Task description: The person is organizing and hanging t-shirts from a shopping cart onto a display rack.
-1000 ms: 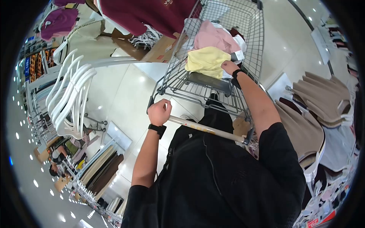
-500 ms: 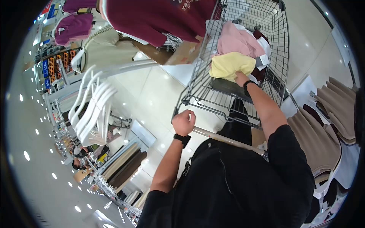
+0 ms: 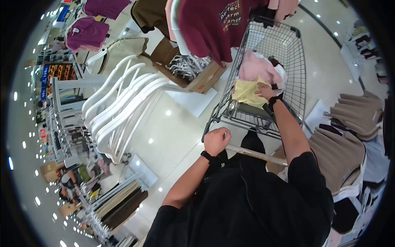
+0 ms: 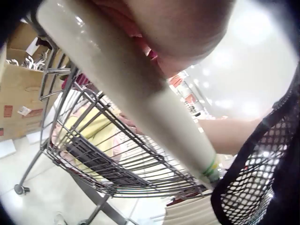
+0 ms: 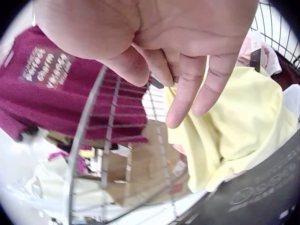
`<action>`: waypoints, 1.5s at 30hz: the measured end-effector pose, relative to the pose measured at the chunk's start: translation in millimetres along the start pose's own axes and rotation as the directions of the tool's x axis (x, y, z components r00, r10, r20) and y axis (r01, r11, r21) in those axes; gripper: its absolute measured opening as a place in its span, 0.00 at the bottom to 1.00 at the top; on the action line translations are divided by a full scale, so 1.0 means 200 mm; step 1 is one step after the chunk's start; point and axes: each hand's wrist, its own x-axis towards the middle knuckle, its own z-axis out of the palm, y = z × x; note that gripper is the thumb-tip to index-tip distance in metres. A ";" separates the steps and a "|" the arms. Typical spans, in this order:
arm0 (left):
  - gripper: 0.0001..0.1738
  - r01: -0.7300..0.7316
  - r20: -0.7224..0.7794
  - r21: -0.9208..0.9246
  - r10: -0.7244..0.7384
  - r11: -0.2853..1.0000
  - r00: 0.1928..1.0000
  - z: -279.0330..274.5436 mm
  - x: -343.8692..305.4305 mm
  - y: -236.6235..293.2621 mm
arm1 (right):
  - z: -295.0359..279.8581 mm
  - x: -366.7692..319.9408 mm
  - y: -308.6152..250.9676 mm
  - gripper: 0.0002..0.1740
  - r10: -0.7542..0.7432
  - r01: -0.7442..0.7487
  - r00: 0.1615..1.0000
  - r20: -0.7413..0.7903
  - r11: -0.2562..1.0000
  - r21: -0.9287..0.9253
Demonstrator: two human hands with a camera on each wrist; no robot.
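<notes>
My left hand (image 3: 217, 140) grips the pale handle bar (image 3: 257, 154) of a wire shopping cart (image 3: 304, 74); the left wrist view shows the bar (image 4: 126, 93) close up under the palm. Over the cart basket, my right hand (image 3: 266, 91) pinches the yellow garment (image 3: 247, 94) between thumb and forefinger, while its other fingers reach loosely over the cloth (image 5: 243, 117). Where the cloth meets the fingertips it rises in a peak. Behind it in the basket lies a pink garment (image 3: 257, 68), with white and dark cloth beside it.
White hangers (image 3: 123, 111) crowd a rail to the left. A cardboard box (image 3: 205, 80) of hangers stands beside the cart, under a hanging maroon sweatshirt (image 3: 205, 29). Brown garments (image 3: 339, 152) hang close on the right. Further racks stand at the lower left.
My right hand's fingers have spread, and the yellow garment now rises to a peak by them. The view has swung, bringing the hangers and box closer. My left hand stays on the bar.
</notes>
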 end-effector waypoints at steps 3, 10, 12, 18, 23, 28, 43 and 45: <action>0.09 -0.051 0.131 -0.156 0.072 0.986 0.989 -0.10 -0.03 -0.06 | 0.15 -0.50 -0.31 0.28 -0.114 0.147 0.966 -0.232 0.981 0.129; 0.13 -0.196 0.302 -0.402 0.332 0.894 0.894 -0.38 -0.09 -0.25 | 0.74 -1.41 -0.69 0.29 -0.404 0.479 0.843 -0.356 0.864 0.155; 0.13 -0.186 0.258 -0.492 0.347 0.850 0.902 -0.44 -0.15 -0.30 | 0.97 -1.67 -0.78 0.30 -0.580 0.661 0.744 -0.331 0.711 0.240; 0.22 -0.159 0.162 -0.636 0.333 0.755 0.929 -0.56 -0.16 -0.43 | 1.44 -2.32 -1.07 0.35 -0.934 0.941 0.327 -0.148 0.306 0.144; 0.42 -0.162 0.156 -0.607 0.317 0.778 0.936 -0.56 -0.07 -0.22 | 1.46 -2.52 -1.18 0.37 -0.983 0.985 0.139 -0.121 0.126 0.115; 0.27 -0.229 0.170 -0.706 0.475 0.670 0.863 -0.42 -0.06 -0.23 | 1.24 -2.37 -1.11 0.38 -0.925 0.956 0.274 -0.263 0.234 0.175; 0.29 -0.281 0.334 -0.252 0.356 0.926 0.873 0.04 0.06 0.24 | 0.14 -1.71 -0.49 0.31 -0.596 0.707 0.700 -0.393 0.501 0.500; 0.26 -0.360 0.330 -0.146 0.388 0.922 0.861 0.03 0.06 0.20 | 0.09 -1.61 -0.50 0.31 -0.590 0.665 0.735 -0.334 0.533 0.522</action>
